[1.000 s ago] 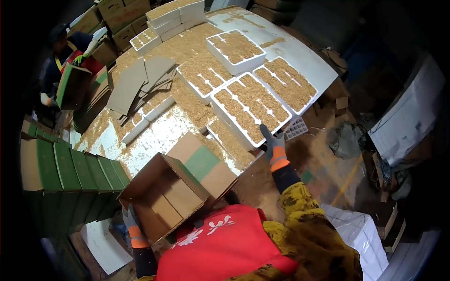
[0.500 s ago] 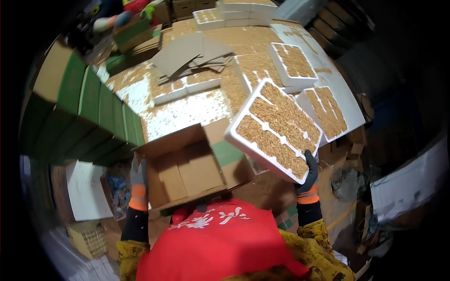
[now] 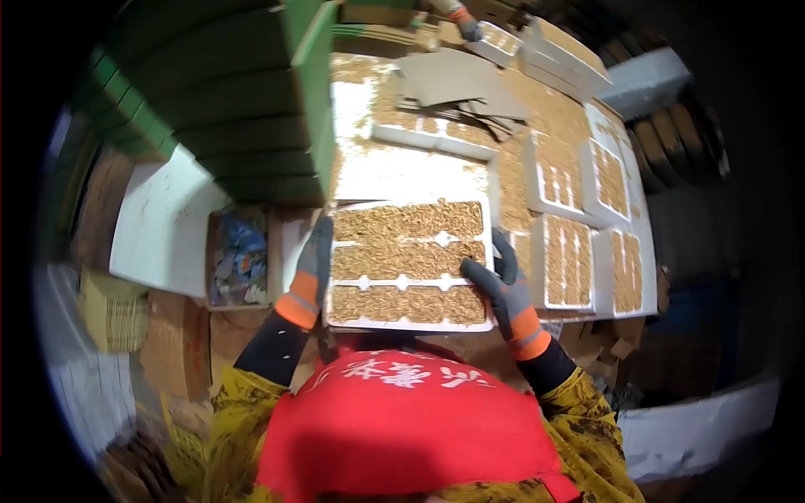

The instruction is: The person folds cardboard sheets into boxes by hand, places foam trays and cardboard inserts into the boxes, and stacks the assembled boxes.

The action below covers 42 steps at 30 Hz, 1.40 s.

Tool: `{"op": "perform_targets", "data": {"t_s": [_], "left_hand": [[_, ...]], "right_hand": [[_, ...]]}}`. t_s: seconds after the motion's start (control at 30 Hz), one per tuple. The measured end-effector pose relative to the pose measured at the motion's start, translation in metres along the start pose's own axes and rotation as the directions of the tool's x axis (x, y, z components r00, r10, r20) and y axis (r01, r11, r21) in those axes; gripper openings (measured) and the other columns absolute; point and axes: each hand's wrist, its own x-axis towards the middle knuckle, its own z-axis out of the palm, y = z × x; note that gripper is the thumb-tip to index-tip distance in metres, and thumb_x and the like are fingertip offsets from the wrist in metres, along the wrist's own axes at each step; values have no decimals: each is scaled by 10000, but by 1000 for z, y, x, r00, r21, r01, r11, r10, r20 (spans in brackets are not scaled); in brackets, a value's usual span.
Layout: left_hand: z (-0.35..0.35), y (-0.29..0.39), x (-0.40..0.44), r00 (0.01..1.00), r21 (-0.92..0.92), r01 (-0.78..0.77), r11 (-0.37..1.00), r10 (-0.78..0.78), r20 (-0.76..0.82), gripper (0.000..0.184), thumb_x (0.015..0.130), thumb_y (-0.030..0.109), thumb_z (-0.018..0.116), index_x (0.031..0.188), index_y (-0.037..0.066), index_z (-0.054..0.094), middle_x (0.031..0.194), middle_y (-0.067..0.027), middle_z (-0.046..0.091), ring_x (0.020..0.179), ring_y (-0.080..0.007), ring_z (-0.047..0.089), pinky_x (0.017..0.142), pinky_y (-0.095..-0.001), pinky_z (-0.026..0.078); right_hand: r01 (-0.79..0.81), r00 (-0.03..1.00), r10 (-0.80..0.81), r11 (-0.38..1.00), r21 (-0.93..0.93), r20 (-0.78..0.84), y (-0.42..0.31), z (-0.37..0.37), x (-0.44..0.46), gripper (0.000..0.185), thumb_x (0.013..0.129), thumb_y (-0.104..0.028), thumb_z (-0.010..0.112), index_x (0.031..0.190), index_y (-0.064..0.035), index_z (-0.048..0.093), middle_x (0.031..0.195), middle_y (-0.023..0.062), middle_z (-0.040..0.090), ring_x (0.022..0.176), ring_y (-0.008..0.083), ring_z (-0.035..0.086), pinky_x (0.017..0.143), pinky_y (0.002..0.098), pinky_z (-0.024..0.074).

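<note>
In front of my red apron, a white foam tray (image 3: 409, 243) lies nearly level, filled with light-brown husk-like flakes in three rows divided by white ridges. My left hand (image 3: 312, 260), in a grey and orange glove, is closed along the tray's left side, its fingertips partly hidden. My right hand (image 3: 501, 287) grips the right side, thumb over the top edge and the other fingers along the outside. Whether a carton sits beneath the tray cannot be made out.
Green cartons (image 3: 251, 101) are stacked high at the left. Grey cardboard sheets (image 3: 461, 80) lie on the flake-strewn table. Filled foam trays (image 3: 567, 264) stand at the right. Another person's gloved hand (image 3: 466, 23) touches a tray at the back. A box of scraps (image 3: 239, 260) sits lower left.
The foam tray has moved left from the right side, levelled, and now covers where the open carton was. My right hand came with it; both hands now flank the tray. The view has shifted.
</note>
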Motion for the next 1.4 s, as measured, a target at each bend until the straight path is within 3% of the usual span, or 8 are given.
{"op": "perform_targets", "data": {"t_s": [0.13,0.23,0.37,0.53,0.73,1.13,1.2,1.4], "left_hand": [[12,84,-29,991,132,128,983,-130,8,405,1007,246,390,1324,-1,449,1215,-85,514,1081,-156,483,912,-268,377],[18,106,-39,996,-110,87,990,-89,-16,358,990,227,436,1274,19,505,1160,-139,587,1096,-189,536,948,-291,404],[-43,99,-40,894,748,-321,581,447,37,354,942,112,442,1277,9,489,1283,-147,523,1159,-274,516,990,-367,398],[-139,125,-47,878,967,205,150,408,-249,443,750,68,640,1187,56,575,1169,-183,575,1080,-352,532,907,-406,446],[-178,95,-48,924,946,270,178,228,-307,438,727,229,709,1143,129,613,1155,-125,598,1093,-341,518,905,-422,431],[-186,60,-30,858,942,335,0,414,-305,524,770,452,647,1216,186,574,1174,-176,551,1085,-386,497,933,-463,395],[-208,36,-25,891,912,363,-191,357,-280,519,805,470,602,1238,186,574,1145,-192,572,1069,-375,513,938,-471,392],[-176,85,-26,867,949,302,94,387,-314,303,721,378,706,906,142,666,976,-62,645,982,-299,578,841,-429,436]], "right_hand": [[-34,961,151,896,-443,232,-6,-1,27,604,835,-345,693,1255,36,484,982,131,664,871,188,630,785,324,496],[93,903,394,209,-974,171,-7,4,53,562,850,-556,553,900,-4,641,798,230,652,787,366,638,728,426,505],[493,791,455,-80,-866,408,-14,21,65,432,890,-431,520,820,-30,661,769,203,658,734,351,647,667,457,506],[346,877,-81,790,-506,474,-56,21,163,364,835,-391,650,928,-40,671,754,107,675,720,310,655,723,360,527],[385,889,-295,63,-921,351,44,37,399,780,760,-297,671,1432,-135,311,1485,166,268,1351,384,258,1084,494,230],[580,564,-413,-419,-699,715,140,-21,404,283,840,-234,565,1114,-170,598,1073,98,610,934,315,578,748,423,465],[620,728,-264,-139,-772,632,144,-44,381,225,836,-259,585,1037,-176,642,999,109,633,898,317,590,738,420,472],[732,660,9,218,-645,751,115,-80,345,310,801,-156,645,1110,-170,652,1057,98,651,975,343,600,832,407,487]]}}
